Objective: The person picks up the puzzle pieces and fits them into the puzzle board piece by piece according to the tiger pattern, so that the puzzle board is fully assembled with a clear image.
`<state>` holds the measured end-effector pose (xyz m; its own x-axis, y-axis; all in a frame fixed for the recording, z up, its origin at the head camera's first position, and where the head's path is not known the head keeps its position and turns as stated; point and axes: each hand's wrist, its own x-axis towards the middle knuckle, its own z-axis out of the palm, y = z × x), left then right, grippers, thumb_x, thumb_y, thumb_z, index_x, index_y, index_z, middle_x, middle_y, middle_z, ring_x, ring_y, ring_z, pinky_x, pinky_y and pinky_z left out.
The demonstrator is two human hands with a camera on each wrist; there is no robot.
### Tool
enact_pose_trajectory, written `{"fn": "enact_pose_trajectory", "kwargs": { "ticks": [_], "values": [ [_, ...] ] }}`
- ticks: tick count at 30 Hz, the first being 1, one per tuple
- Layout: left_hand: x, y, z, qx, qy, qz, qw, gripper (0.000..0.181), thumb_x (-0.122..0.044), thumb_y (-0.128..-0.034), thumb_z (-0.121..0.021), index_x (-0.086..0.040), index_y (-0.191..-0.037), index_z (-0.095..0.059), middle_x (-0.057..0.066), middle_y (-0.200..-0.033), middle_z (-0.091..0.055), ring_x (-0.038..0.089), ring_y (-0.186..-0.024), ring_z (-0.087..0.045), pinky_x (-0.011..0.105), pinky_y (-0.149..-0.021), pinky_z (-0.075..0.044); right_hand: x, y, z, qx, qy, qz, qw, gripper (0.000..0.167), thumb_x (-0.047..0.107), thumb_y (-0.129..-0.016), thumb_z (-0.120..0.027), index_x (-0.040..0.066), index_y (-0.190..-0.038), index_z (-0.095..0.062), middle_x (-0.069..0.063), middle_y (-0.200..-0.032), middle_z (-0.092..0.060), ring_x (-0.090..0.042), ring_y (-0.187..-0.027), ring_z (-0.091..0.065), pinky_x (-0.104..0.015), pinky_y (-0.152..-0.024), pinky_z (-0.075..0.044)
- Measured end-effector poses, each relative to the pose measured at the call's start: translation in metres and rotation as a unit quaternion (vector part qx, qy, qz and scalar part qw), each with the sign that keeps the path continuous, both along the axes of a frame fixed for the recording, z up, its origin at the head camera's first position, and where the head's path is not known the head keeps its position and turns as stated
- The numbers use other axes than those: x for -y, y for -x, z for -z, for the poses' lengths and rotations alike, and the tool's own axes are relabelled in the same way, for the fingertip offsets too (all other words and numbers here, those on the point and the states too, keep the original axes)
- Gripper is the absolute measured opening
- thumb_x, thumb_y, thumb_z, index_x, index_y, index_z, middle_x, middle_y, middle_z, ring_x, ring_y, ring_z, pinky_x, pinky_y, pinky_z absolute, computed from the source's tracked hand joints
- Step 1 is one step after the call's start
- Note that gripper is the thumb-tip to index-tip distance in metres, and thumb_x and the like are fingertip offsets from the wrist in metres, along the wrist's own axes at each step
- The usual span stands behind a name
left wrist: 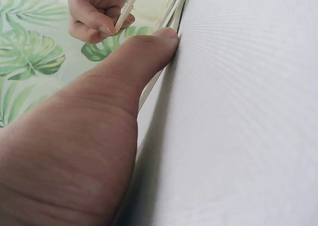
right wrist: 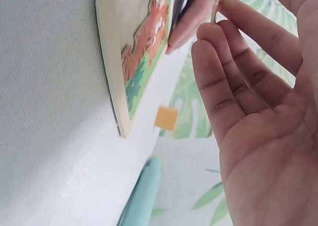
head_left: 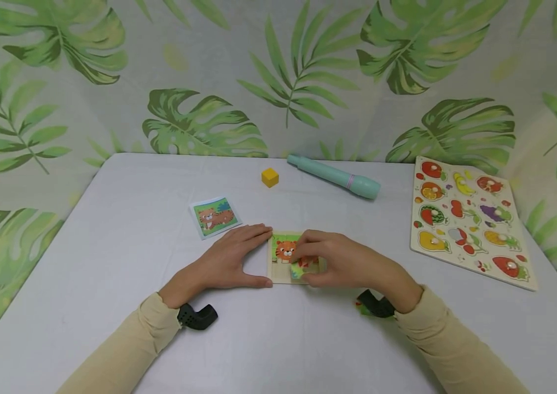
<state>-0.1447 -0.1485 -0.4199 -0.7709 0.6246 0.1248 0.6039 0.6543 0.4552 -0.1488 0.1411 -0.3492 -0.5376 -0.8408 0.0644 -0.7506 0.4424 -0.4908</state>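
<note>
Spreading under everything, the bench (head_left: 111, 246) carries a fruit board (head_left: 458, 257) toward its three o'clock side. The left hand (head_left: 229, 260) lies at nine o'clock of the wooden tray (head_left: 280, 272), its grip spread, thumb and fingers touching that side. The right hand (head_left: 344, 260), at three, has its grip pinching a puzzle piece (head_left: 299, 270) between thumb and fingertips. The tray rests on the bench between both hands; it looks light and stiff, so steadying its edge should stop it sliding. The puzzle piece is over the tray's six o'clock side. Thin and seemingly rigid, it is probably light and a little slick, hardly fragile; opposite edges offer the best hold.
</note>
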Motion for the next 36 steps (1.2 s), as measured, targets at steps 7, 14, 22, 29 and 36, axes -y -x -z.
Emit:
{"fn": "enact_pose_trajectory", "kwargs": {
  "ticks": [7, 14, 22, 29, 36],
  "values": [
    [0.0, 0.0, 0.0, 0.006, 0.002, -0.002, 1.0, 0.102, -0.068, -0.081, -0.077, -0.013, -0.159, -0.041, 0.001, -0.164, -0.039, 0.022, -0.154, -0.031, 0.05, -0.126, -0.026, 0.005, 0.002, 0.002, 0.0, -0.006, -0.002, 1.0, 0.027, 0.018, -0.09, -0.078, 0.018, -0.116, -0.076, 0.007, -0.114, -0.062, -0.009, -0.097, -0.06, -0.029, -0.088, -0.055],
    [0.0, 0.0, 0.0, 0.007, 0.0, -0.002, 1.0, 0.102, -0.067, -0.0808, -0.077, -0.013, -0.159, -0.042, 0.001, -0.164, -0.039, 0.021, -0.154, -0.031, 0.049, -0.126, -0.025, 0.011, 0.001, 0.001, 0.002, -0.01, 0.002, 0.9999, 0.026, 0.017, -0.089, -0.078, 0.02, -0.115, -0.075, 0.007, -0.112, -0.062, -0.012, -0.097, -0.06, -0.028, -0.087, -0.055],
    [0.001, 0.001, 0.0, 0.004, 0.003, 0.0, 1.0, 0.102, -0.068, -0.0811, -0.076, -0.013, -0.159, -0.041, -0.001, -0.164, -0.038, 0.02, -0.155, -0.029, 0.047, -0.128, -0.022, 0.017, 0.004, 0.003, 0.007, -0.018, 0.003, 0.9998, 0.027, 0.015, -0.088, -0.075, 0.019, -0.115, -0.075, 0.007, -0.113, -0.063, -0.01, -0.099, -0.06, -0.029, -0.09, -0.055],
    [0.0, 0.0, 0.0, 0.009, 0.0, 0.001, 1.0, 0.101, -0.067, -0.0816, -0.076, -0.013, -0.159, -0.042, -0.001, -0.164, -0.038, 0.019, -0.155, -0.029, 0.046, -0.128, -0.021, 0.021, 0.006, 0.006, 0.012, -0.029, 0.005, 0.9995, 0.026, 0.017, -0.089, -0.076, 0.02, -0.115, -0.076, 0.008, -0.113, -0.063, -0.009, -0.1, -0.061, -0.03, -0.092, -0.054],
    [-0.001, 0.0, -0.001, 0.007, 0.003, -0.001, 1.0, 0.101, -0.068, -0.0814, -0.076, -0.013, -0.159, -0.042, -0.001, -0.164, -0.038, 0.019, -0.155, -0.03, 0.047, -0.127, -0.023, 0.026, 0.007, 0.008, 0.021, -0.035, 0.002, 0.9992, 0.025, 0.017, -0.089, -0.075, 0.02, -0.114, -0.075, 0.008, -0.112, -0.063, -0.01, -0.099, -0.061, -0.029, -0.091, -0.054]
  ]
}}
